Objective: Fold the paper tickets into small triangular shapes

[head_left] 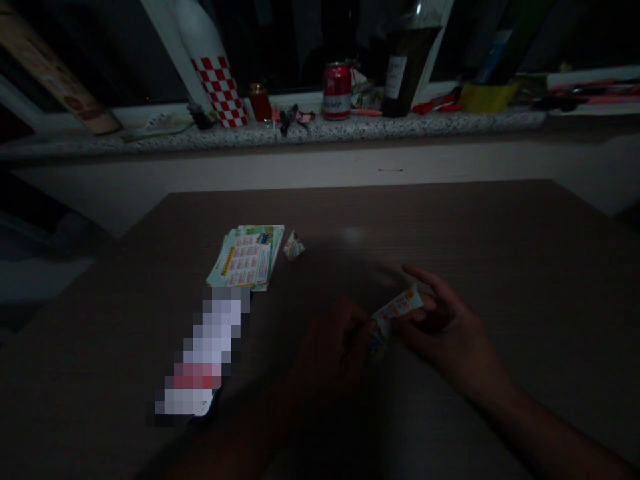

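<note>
In dim light, both my hands meet over a dark wooden table (pixel 500 227) on a small folded strip of printed paper (pixel 397 310). My left hand (pixel 330 350) is curled, pinching the lower end of the strip. My right hand (pixel 443 327) grips the upper end with thumb and fingers, the index finger stretched out above it. A small folded paper shape (pixel 293 247) lies on the table further away. Beside it lies a stack of printed leaflets (pixel 247 257).
A blurred-out rectangular object (pixel 203 357) lies left of my hands. Behind the table a stone sill (pixel 300 133) carries a red can (pixel 337 91), a dark bottle (pixel 405 67), a red-and-white checked container (pixel 220 90), a small jar (pixel 260 103) and assorted clutter.
</note>
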`<state>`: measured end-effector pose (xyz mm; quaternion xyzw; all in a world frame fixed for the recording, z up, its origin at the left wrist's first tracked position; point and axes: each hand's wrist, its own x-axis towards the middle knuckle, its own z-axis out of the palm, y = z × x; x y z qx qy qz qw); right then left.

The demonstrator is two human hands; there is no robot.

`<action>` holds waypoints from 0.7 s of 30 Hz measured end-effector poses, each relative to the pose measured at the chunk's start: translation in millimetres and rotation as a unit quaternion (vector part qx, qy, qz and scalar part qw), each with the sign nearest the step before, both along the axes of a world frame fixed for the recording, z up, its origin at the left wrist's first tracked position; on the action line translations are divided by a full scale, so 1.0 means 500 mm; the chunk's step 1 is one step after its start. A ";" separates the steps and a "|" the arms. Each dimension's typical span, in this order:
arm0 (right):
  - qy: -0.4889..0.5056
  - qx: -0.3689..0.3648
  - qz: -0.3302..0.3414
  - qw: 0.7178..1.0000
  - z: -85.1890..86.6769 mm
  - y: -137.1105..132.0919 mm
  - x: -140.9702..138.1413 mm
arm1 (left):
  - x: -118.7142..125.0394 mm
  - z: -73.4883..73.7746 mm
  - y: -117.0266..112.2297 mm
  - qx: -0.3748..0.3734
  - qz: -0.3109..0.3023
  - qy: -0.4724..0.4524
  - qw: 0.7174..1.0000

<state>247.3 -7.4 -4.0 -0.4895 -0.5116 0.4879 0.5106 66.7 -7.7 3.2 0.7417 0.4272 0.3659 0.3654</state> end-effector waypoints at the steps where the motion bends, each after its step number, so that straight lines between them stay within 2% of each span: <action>1: -0.007 0.001 -0.004 1.000 -0.003 0.002 0.003 | -0.001 0.000 0.001 -0.008 0.000 -0.001 1.000; 4: -0.052 0.033 -0.027 0.998 -0.012 0.006 0.013 | -0.008 0.001 0.006 -0.026 0.000 0.006 1.000; 7: -0.156 0.128 -0.050 0.978 -0.014 0.005 0.024 | -0.016 0.004 0.011 -0.024 -0.013 0.035 0.999; 9: -0.256 0.221 -0.053 0.940 -0.008 0.003 0.029 | -0.018 0.007 0.012 -0.010 -0.026 0.075 0.997; 11: -0.335 0.310 -0.050 0.889 0.000 0.001 0.031 | -0.018 0.011 0.012 0.021 -0.038 0.123 0.991; 14: -0.376 0.408 -0.023 0.831 0.012 0.002 0.029 | -0.015 0.013 0.011 0.078 -0.062 0.178 0.979; 16: -0.381 0.449 -0.001 0.808 0.017 0.003 0.026 | -0.013 0.010 0.011 0.117 -0.079 0.196 0.970; 18: -0.383 0.466 0.003 0.797 0.019 0.004 0.024 | -0.012 0.007 0.011 0.148 -0.088 0.210 0.962; 21: -0.399 0.470 -0.012 0.787 0.021 0.006 0.023 | -0.010 0.005 0.008 0.144 -0.093 0.206 0.963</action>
